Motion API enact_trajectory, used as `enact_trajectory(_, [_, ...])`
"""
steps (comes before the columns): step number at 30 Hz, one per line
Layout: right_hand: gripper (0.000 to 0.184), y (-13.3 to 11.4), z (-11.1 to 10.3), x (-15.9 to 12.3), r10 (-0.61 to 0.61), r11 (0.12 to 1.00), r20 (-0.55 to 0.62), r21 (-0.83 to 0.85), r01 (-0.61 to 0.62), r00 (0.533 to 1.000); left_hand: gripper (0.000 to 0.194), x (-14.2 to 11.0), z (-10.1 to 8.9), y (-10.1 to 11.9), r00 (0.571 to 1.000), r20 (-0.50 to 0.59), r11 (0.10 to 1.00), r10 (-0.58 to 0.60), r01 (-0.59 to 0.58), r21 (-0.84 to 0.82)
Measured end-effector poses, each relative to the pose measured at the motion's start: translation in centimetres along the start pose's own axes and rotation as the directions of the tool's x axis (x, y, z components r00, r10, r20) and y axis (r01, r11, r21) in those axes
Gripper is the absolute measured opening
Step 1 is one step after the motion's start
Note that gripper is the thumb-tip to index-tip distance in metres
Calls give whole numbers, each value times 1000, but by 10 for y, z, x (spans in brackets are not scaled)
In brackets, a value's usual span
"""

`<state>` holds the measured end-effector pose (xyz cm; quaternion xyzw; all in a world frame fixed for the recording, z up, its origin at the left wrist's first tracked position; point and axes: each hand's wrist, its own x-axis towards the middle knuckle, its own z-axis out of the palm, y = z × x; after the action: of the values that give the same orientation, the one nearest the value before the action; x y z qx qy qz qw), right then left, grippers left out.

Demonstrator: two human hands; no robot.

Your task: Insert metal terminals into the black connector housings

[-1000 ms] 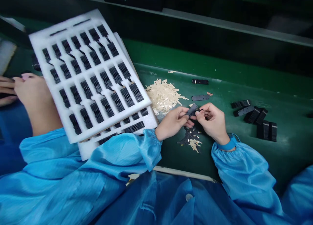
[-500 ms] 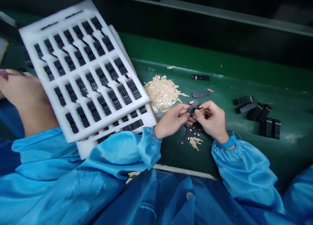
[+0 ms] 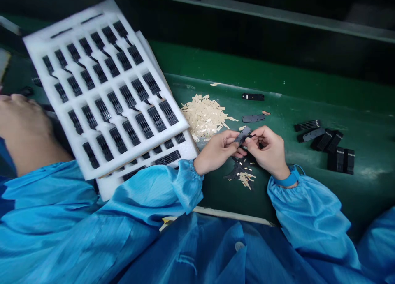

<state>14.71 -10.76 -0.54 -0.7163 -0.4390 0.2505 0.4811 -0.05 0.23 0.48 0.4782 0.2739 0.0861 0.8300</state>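
while pinching | left hand [image 3: 217, 152] | right hand [image 3: 268, 151] | black strip [image 3: 243, 135] | foam tray [image 3: 61, 27] beside

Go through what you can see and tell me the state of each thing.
Left hand: pinching a black part.
Right hand: pinching the same part from the other side.
White foam tray: slots filled with black parts, lying over a second tray.
Cream strips: loose heap on the green bench.
Other black parts: loosely piled right of the hands.
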Motion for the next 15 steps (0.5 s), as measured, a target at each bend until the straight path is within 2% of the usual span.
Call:
enact_trajectory(7, [11,-5,0,2,-45,999,-7,7,45,999,16,0,0,0,1000,8,1000,-2,2,9])
enact_trajectory(15, [11,-3,1,1,-42,999,-22,-13,42,999,16,1,1,-2,1000,4,1000,5,-5,3])
